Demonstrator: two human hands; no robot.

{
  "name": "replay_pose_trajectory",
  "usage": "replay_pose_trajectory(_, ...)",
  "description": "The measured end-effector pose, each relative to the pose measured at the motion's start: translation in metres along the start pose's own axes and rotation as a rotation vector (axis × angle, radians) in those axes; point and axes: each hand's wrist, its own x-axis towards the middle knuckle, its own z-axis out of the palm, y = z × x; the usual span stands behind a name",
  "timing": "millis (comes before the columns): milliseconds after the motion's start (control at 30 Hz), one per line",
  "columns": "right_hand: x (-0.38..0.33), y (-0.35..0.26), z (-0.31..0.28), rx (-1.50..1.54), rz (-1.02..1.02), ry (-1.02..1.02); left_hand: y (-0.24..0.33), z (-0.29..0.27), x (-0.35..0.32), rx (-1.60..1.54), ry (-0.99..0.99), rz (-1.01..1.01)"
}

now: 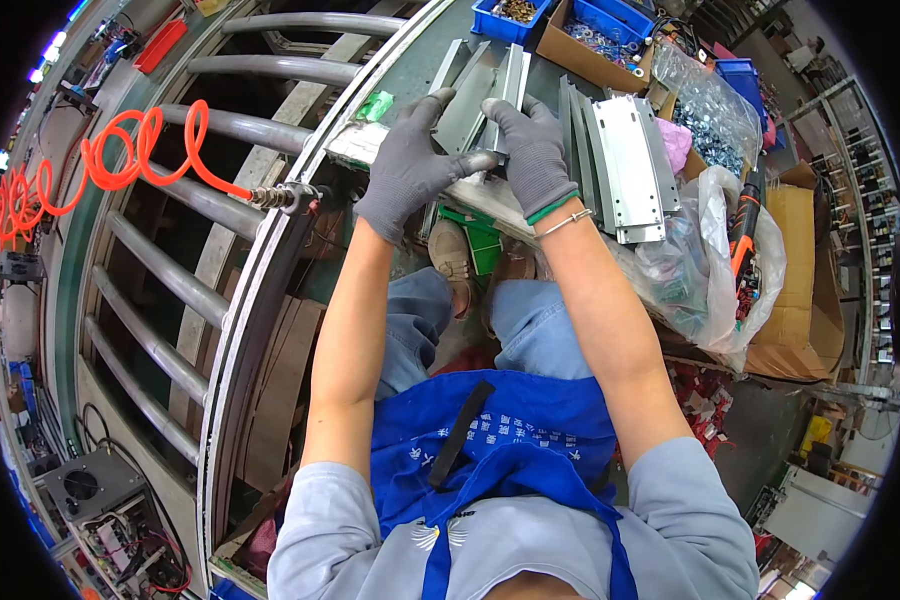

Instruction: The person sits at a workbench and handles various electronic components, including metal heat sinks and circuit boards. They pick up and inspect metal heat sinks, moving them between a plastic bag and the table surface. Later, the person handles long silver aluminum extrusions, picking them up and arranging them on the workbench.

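Observation:
Both my hands wear grey knit gloves and are at the near edge of the workbench. My left hand point(416, 166) is curled against the left side of a grey sheet-metal channel point(467, 108), its thumb stretched across the near end. My right hand point(532, 152) grips the same channel from the right, its thumb on the raised bright flange point(512, 82). The fingers are partly hidden behind the metal. Just right of my right hand lie several similar metal channels point(630, 165) side by side, the outermost one with small holes along its edges.
Behind are a blue bin point(510, 22) of small brass-coloured parts and a cardboard box point(555, 45) with fasteners. To the right, plastic bags point(715, 110) hold screws beside an orange-and-black power tool point(743, 230). At left, a coiled orange air hose point(120, 150) crosses a roller conveyor point(170, 280).

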Motion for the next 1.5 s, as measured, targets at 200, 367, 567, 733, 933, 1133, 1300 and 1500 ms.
replay_pose_trajectory(200, 0.007, 0.005, -0.002, 0.234, 0.033, -0.047, -0.013, 0.002, 0.003, -0.077, 0.044, -0.003)
replay_pose_trajectory(367, -0.006, -0.01, -0.01, 0.206, 0.105, -0.069, -0.011, -0.001, 0.003, -0.053, 0.002, 0.011)
replay_pose_trajectory(567, -0.007, -0.011, -0.013, 0.249, 0.107, -0.085, -0.025, 0.001, 0.004, -0.182, 0.012, -0.022)
replay_pose_trajectory(733, -0.006, -0.008, -0.011, 0.304, 0.079, -0.076, -0.005, 0.0, -0.001, -0.003, 0.02, 0.079)
replay_pose_trajectory(933, -0.004, -0.005, -0.015, 0.328, 0.098, -0.09, -0.006, -0.004, -0.001, -0.092, -0.035, 0.013)
replay_pose_trajectory(1133, 0.004, 0.002, -0.017, 0.234, 0.049, -0.084, -0.013, -0.003, 0.0, -0.145, -0.022, 0.02)
replay_pose_trajectory(1300, 0.003, 0.004, -0.008, -0.185, -0.204, -0.078, 0.008, 0.003, 0.002, 0.077, 0.017, -0.019)
replay_pose_trajectory(1500, 0.003, 0.015, 0.034, -0.181, -0.446, -0.117, -0.036, -0.008, 0.021, 0.269, 0.248, 0.036)
